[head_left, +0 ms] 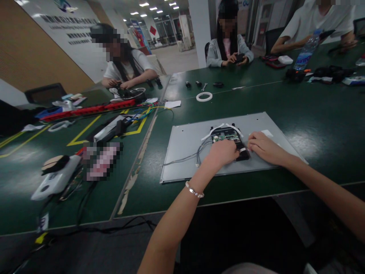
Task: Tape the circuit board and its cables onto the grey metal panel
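Note:
A grey metal panel lies on the green table, carrying a black device with an exposed green circuit board. Strips of white tape run over the device's far edge. My left hand rests over the near part of the device, its fingers bent and closed; what they hold, if anything, is hidden. Just right of the device is my right hand, fingers bent together close to the panel, with their tips too small to read. Grey cables trail left from the board, ending partly in a small white connector.
Beyond the panel lie a tape roll, a wrench and small black parts. A water bottle stands far right. Left are a white power strip, a red strip and cables. Several people sit across the table.

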The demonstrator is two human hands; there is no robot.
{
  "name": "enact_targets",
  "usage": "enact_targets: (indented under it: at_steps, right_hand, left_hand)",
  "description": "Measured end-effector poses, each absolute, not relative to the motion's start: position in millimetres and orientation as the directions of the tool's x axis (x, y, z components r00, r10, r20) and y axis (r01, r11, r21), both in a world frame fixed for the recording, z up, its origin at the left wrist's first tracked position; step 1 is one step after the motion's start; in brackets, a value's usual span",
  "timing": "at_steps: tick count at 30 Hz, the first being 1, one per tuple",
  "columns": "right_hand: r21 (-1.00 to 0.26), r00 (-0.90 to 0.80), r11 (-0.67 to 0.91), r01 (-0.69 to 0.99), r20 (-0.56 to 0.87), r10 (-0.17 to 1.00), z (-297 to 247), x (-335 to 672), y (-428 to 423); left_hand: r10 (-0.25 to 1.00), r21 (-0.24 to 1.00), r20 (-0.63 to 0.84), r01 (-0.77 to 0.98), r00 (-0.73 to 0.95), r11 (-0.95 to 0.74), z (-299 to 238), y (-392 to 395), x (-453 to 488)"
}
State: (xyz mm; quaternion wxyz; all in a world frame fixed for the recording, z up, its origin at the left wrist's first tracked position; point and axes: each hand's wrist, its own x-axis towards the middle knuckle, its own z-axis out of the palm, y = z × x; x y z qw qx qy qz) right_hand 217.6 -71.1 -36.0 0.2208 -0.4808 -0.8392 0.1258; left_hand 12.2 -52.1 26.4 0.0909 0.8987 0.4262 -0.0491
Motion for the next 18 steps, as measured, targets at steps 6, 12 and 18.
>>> enact_targets:
  at_steps: [6, 12, 18]
  right_hand:
    - [-0.339, -0.409, 0.483, 0.808, 0.268, 0.872, -34.5, 221.6, -71.4]
    - [-0.295, -0.391, 0.467, 0.834, 0.281, 0.876, -31.9, 228.7, -72.1]
    - [-0.399, -0.355, 0.489, 0.776, 0.363, 0.861, -27.4, 225.5, -75.9]
  left_hand:
    - [0.747, 0.138, -0.270, 0.792, 0.608, -0.595, 38.9, -47.6, 0.8]
    - [0.698, 0.199, -0.362, 0.783, 0.618, -0.590, 44.3, -41.1, -5.8]
    - [0.651, 0.237, -0.397, 0.758, 0.647, -0.608, 45.5, -35.6, -9.6]
